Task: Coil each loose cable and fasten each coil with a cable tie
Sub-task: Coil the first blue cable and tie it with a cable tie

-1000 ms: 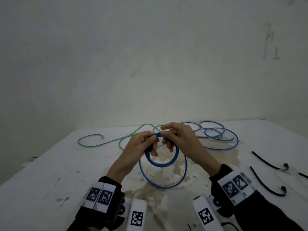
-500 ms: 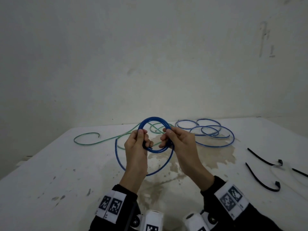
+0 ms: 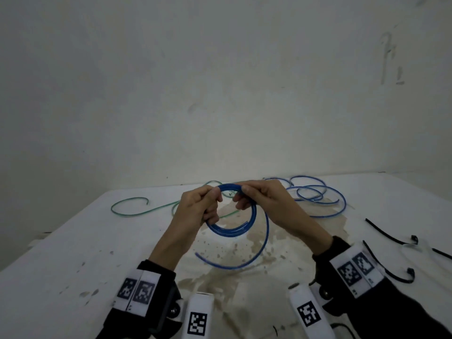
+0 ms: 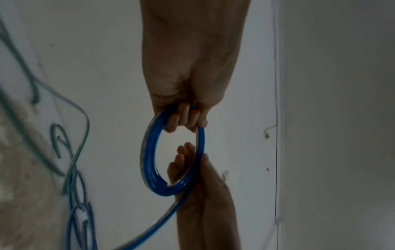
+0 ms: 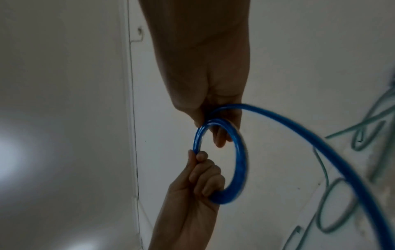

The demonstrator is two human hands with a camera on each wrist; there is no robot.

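A blue cable coil (image 3: 230, 231) of several turns is held upright above the white table (image 3: 61, 260). My left hand (image 3: 203, 204) grips its left side with curled fingers (image 4: 183, 118). My right hand (image 3: 259, 194) pinches the top right of the blue coil (image 5: 239, 160). A loose tail (image 3: 244, 261) of the same cable hangs in a wide arc below the coil, its end free. A green cable (image 3: 137, 211) lies loose at the back left. More blue loops (image 3: 315, 194) lie at the back right.
Black cable ties (image 3: 389, 234) lie at the right of the table, one curved tie (image 3: 396, 277) nearer me. A brown stain (image 3: 220, 277) spreads over the middle of the table. A white wall stands close behind the table's far edge.
The coil has turned in my hands and gained a turn. The loose tail swung from the left side round to hang below right. Both hands moved up along the ring's top.
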